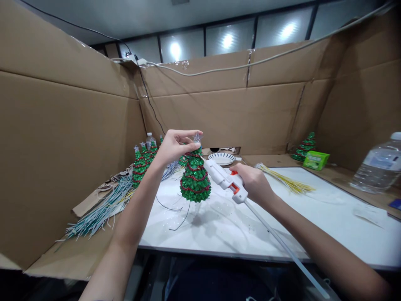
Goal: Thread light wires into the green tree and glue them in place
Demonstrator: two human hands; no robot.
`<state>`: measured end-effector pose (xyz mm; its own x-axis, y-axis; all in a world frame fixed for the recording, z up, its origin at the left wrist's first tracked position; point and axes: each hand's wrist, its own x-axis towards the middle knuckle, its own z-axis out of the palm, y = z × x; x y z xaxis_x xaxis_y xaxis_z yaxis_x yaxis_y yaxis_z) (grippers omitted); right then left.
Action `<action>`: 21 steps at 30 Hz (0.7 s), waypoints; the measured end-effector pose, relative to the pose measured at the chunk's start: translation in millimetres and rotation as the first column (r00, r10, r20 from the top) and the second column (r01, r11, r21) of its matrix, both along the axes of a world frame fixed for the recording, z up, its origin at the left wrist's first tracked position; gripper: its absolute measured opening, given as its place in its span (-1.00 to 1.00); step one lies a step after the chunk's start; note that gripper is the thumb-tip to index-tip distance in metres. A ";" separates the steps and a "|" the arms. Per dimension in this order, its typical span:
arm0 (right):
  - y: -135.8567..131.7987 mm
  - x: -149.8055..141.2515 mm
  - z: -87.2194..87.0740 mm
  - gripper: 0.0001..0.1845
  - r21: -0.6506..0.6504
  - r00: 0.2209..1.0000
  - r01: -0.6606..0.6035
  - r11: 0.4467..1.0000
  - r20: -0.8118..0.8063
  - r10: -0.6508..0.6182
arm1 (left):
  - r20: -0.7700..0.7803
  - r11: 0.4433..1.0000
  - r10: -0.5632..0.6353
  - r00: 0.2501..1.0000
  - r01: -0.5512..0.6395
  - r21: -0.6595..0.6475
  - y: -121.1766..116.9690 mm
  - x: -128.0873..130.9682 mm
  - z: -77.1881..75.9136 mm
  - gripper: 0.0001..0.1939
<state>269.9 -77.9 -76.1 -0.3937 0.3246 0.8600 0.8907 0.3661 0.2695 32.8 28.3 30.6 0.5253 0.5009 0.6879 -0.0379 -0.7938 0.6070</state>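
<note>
Big brown cardboard walls (62, 138) wrap the whole bench, rising beyond and to both sides of the hands. Under the hands lies the white tabletop (328, 217), speckled with glitter. Far out to the right of the right hand stands a clear water bottle (380, 165), upright at the table's edge.

Now the centre: a green glitter tree (194, 177) with red trim, held up off the table between the two hands, long axis upright, tip pointing to the ceiling, thin wires trailing from its base. The left hand (175, 147) pinches at the very top, fingers closed around the silver star (197, 137) on the tip. The right hand (254, 183) is wrapped tight on a white glue gun (225, 180); its long axis slants up and to the left, nozzle aimed at the tree's upper part, just beside it. A clear glue stick (282, 242) runs out the back, down toward the person.

Left of the left arm, a spread of pale wire stems (100, 209) on cardboard, and behind that hand a cluster of finished trees (142, 163). Beyond the right hand, a small white dish (222, 158); to its right, yellow stems (288, 180), then a green pack (315, 160) and another little tree (305, 147).
</note>
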 end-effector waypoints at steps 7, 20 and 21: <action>-0.8 1.0 0.1 -0.84 0.004 0.999 0.030 1.000 0.015 -0.030 | -0.009 1.000 0.009 1.000 -0.009 -0.009 -2.4 0.2 1.1 -0.58; -1.0 0.5 0.9 -0.84 0.016 1.000 0.018 1.000 0.016 -0.018 | -0.006 1.000 -0.008 1.000 0.008 -0.014 -0.7 0.5 0.8 -0.59; -1.0 0.4 0.9 -0.84 0.015 1.000 0.022 1.000 0.018 -0.023 | -0.007 1.000 -0.007 1.000 0.007 -0.013 -0.8 0.5 0.8 -0.59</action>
